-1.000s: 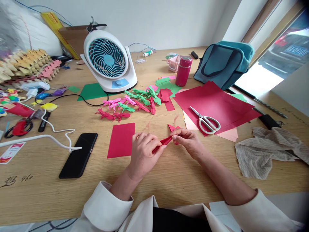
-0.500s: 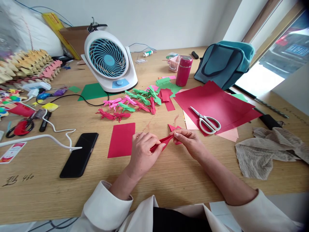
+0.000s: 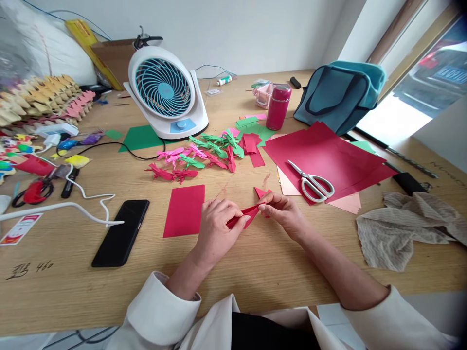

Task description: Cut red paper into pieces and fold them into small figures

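Observation:
Between my two hands is a narrow piece of folded red paper (image 3: 250, 214), held above the table. My left hand (image 3: 221, 224) is closed on its left part, thumb along the lower edge. The fingertips of my right hand (image 3: 279, 212) pinch its pointed right end. Just behind my right fingers lies another piece of red folded paper (image 3: 260, 193), partly hidden. A flat red paper rectangle (image 3: 184, 211) rests on the table left of my left hand. Farther back are several folded paper figures (image 3: 215, 146) in green, pink and red.
White-handled scissors (image 3: 315, 187) lie on large red sheets (image 3: 328, 155) at right. A phone (image 3: 122, 233) with a white cable is at left. Behind stand a fan (image 3: 164, 92), a red flask (image 3: 278, 107) and a teal bag (image 3: 339, 97). A crumpled cloth (image 3: 394, 228) lies far right.
My right fingertips have shifted slightly left along the end of the folded red paper. My left hand keeps its hold, and the table things stay put.

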### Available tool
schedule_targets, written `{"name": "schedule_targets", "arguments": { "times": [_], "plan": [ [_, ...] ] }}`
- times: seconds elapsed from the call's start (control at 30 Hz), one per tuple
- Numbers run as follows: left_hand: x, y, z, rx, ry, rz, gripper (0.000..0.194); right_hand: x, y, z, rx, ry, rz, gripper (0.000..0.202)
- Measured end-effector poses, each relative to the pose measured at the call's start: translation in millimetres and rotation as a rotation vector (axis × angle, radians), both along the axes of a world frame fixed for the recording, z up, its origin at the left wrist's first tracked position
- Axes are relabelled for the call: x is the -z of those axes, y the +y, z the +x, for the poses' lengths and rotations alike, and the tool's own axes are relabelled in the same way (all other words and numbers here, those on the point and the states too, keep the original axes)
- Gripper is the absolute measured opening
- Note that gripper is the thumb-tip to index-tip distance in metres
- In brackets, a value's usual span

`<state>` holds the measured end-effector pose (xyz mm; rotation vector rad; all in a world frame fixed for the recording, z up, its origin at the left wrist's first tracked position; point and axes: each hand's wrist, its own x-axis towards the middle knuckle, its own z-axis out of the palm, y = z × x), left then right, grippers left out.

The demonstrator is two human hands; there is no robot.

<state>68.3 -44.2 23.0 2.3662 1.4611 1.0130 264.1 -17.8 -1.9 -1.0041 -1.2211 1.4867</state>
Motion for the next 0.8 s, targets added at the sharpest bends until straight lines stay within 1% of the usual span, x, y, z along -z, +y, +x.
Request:
{"name": "schedule_targets", "arguments": {
  "times": [0.23,0.5,0.67,0.8],
  "plan": [
    [2.2,0.8,-1.2,-0.017,-0.006,-0.037,0.015,-2.2,-1.6,-0.3,0.012,0.03,-0.031,0.027],
    [1.0,2.3,-3.1,-0.065,-0.035,-0.084,0.014,0.7,-0.3,1.1,0.023,-0.027,-0.054,0.03],
    [3.7,3.4,-3.8,-0.08,-0.037,-0.107,0.018,1.2,0.2,-0.9,-0.001,-0.015,0.03,0.029],
    [5.3,4.1,-4.4,-0.063,-0.022,-0.138,0.017,3.6,-0.3,-0.6,-0.022,-0.071,0.116,0.026]
  ]
}}
